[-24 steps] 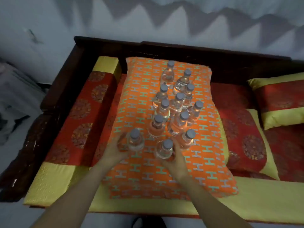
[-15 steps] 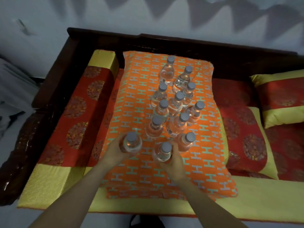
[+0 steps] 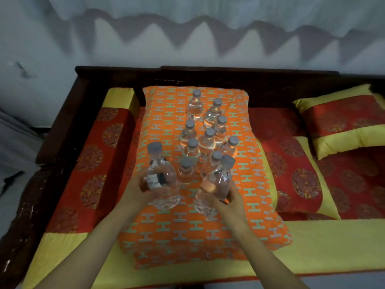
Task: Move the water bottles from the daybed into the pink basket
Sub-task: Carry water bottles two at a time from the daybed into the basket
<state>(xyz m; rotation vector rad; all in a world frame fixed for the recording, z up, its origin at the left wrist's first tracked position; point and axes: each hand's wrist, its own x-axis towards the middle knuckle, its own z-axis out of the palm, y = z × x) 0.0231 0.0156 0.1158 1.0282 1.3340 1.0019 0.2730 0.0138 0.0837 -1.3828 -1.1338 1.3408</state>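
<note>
a dark wooden daybed [image 3: 270,80] is filling most of the view, with red and yellow bedding [image 3: 325,243] lying across it. a big orange cushion [image 3: 166,236] is lying on its middle, and a red and yellow pillow [image 3: 343,122] is resting off to the right. nine clear water bottles [image 3: 206,140] with grey caps are standing upright in a tight group on the far half of the cushion. nearer, the left hand [image 3: 135,190] is wrapping its fingers [image 3: 144,184] round the body of one bottle [image 3: 161,180], holding it upright just left of the group. the right hand [image 3: 231,203] is gripping a second bottle [image 3: 214,184] round its lower body, and this one is tilting, its cap leaning away and to the right, close against the group's nearest bottles.
</note>
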